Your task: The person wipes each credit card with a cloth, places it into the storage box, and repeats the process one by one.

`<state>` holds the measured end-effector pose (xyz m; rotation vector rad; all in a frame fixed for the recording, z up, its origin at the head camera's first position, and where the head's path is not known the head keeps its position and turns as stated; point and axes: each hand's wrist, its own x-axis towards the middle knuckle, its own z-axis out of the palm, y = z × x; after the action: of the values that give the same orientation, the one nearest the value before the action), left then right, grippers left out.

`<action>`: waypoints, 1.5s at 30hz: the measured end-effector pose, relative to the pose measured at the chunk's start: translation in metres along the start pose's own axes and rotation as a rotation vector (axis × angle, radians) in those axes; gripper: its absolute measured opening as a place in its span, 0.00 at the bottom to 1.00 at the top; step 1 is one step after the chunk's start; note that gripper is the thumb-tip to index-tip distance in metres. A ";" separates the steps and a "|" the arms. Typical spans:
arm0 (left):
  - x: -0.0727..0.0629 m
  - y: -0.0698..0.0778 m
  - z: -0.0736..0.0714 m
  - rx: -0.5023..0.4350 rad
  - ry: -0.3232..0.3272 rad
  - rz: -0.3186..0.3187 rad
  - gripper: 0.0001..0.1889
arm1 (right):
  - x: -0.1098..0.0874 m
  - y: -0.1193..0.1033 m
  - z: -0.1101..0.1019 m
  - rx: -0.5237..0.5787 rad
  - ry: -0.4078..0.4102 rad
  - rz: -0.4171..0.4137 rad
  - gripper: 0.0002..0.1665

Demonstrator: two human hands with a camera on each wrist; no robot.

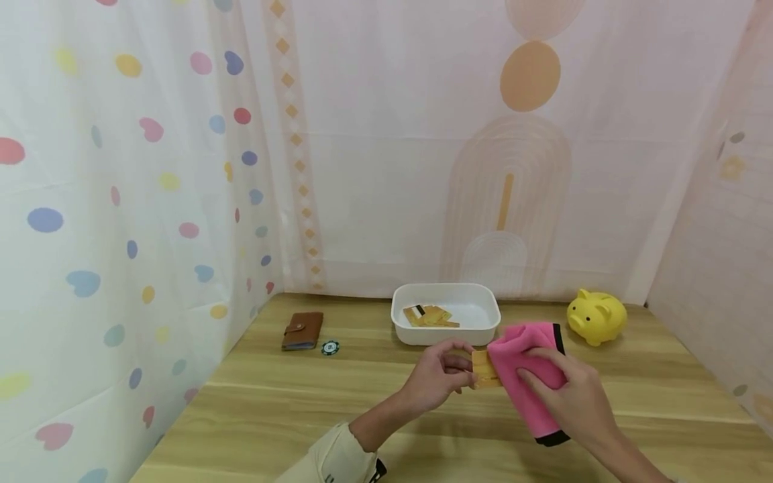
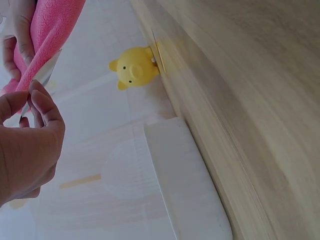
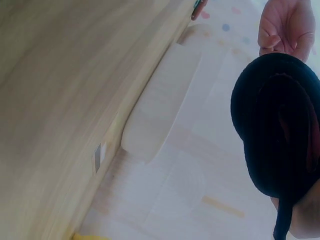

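My left hand (image 1: 439, 377) pinches the left end of a gold card (image 1: 484, 369) between thumb and fingers. Around the card's other end lies a folded pink cloth (image 1: 524, 382) with black edging, which my right hand (image 1: 576, 396) grips from the right. Both hands are above the table in front of the white bin. In the left wrist view, the left fingertips (image 2: 42, 100) meet at the card's edge beside the pink cloth (image 2: 52, 37). The cloth's dark edge (image 3: 260, 125) hides most of the right hand in the right wrist view.
A white bin (image 1: 445, 337) holding several gold cards (image 1: 431, 315) stands at the back. Left of it are a brown wallet (image 1: 304, 330) and a poker chip (image 1: 330, 347). A yellow piggy bank (image 1: 598, 316) sits back right. A small flat rectangle (image 3: 97, 159) lies on the table.
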<state>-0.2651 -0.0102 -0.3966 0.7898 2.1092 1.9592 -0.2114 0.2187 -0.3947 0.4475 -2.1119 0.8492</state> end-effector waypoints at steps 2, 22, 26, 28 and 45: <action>-0.001 0.000 -0.001 -0.006 -0.004 0.002 0.15 | -0.001 0.001 -0.001 0.003 -0.003 0.005 0.22; -0.003 -0.001 -0.023 -0.009 -0.044 0.058 0.16 | 0.004 0.011 -0.013 0.009 0.024 0.062 0.21; -0.004 -0.001 -0.026 -0.044 -0.035 0.062 0.17 | 0.005 0.011 -0.015 0.013 0.026 0.083 0.21; -0.004 -0.001 -0.028 -0.063 -0.027 0.066 0.18 | 0.005 0.011 -0.017 0.015 0.026 0.093 0.21; -0.006 -0.001 -0.036 -0.038 -0.049 0.136 0.18 | 0.005 0.010 -0.021 0.027 0.017 0.137 0.20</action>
<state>-0.2768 -0.0443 -0.3944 0.9870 2.0341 2.0173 -0.2086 0.2406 -0.3850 0.3105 -2.1365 0.9567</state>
